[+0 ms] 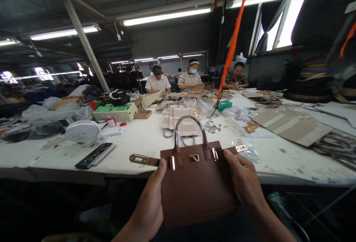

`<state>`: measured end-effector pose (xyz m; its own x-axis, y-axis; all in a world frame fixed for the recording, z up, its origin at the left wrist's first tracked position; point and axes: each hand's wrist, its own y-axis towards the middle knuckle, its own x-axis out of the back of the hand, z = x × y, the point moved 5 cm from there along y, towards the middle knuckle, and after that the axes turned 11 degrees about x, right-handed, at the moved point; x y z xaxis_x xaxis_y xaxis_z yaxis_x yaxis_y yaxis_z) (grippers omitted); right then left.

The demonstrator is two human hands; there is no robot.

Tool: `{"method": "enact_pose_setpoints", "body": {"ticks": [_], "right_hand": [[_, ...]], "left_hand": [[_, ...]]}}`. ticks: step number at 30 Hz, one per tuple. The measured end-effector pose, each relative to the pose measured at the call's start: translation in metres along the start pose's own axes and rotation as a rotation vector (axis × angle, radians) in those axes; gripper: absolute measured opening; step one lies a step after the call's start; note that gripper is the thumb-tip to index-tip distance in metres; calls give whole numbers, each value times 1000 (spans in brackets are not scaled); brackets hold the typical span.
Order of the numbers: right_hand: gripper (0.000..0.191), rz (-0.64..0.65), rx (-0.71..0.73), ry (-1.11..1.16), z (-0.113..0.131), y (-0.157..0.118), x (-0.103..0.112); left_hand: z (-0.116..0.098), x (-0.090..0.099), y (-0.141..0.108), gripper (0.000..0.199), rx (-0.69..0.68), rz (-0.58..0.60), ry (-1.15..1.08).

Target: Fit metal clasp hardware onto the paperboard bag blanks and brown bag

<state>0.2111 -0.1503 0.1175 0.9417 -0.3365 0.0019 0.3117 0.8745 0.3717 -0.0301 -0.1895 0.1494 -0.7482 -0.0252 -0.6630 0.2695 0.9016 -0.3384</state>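
Observation:
A brown handbag point(194, 186) is held upright in front of the table's near edge, its front facing me. My left hand point(151, 197) grips its left side, thumb by the base of the left strap point(140, 159). At the right side my right hand point(243, 177) holds the bag, thumb near the right strap point(239, 148). Both straps stick outward and end in gold metal plates. A gold clasp point(194, 158) sits at the top centre of the front. The arched handle point(190, 117) stands up and looks wrapped in clear film. Fingers behind the bag are hidden.
On the white table point(133, 141) are a white fan point(82, 131), a black-and-silver tool point(94, 155), a green-topped machine point(115, 112), stacked beige panels point(185, 119), gold pieces point(250, 127) and larger panels point(292, 123). An orange strip point(235, 38) hangs down. Several people sit beyond.

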Motion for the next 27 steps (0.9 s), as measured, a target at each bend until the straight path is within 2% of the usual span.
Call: {"method": "enact_pose_setpoints", "body": {"ticks": [3, 6, 10, 14, 17, 19, 22, 23, 24, 27], "right_hand": [[57, 11, 8, -20, 0, 1, -2], [60, 30, 26, -64, 11, 1, -4], [62, 27, 105, -140, 38, -1, -3], [64, 0, 176, -228, 61, -3, 0], [49, -96, 333, -295, 79, -8, 7], [34, -130, 516, -344, 93, -16, 9], [16, -9, 790, -343, 111, -32, -2], [20, 51, 862, -325, 116, -36, -9], [33, 105, 912, -307, 119, -39, -15], [65, 211, 953, -286, 124, -40, -31]], "left_hand": [[-3, 6, 1, 72, -58, -10, 24], [-11, 10, 5, 74, -89, 4, 11], [-18, 11, 11, 72, 32, 65, -46], [-26, 3, 11, 66, 129, 158, -74], [-31, -9, 7, 62, 151, 259, -72], [-36, -16, 4, 58, 63, 296, -51], [-39, -26, -6, 58, -211, 270, 94], [-36, -32, -10, 59, -281, 259, 173], [-31, -37, -15, 58, -324, 253, 253], [-8, -54, -25, 40, -339, 254, 416]]}}
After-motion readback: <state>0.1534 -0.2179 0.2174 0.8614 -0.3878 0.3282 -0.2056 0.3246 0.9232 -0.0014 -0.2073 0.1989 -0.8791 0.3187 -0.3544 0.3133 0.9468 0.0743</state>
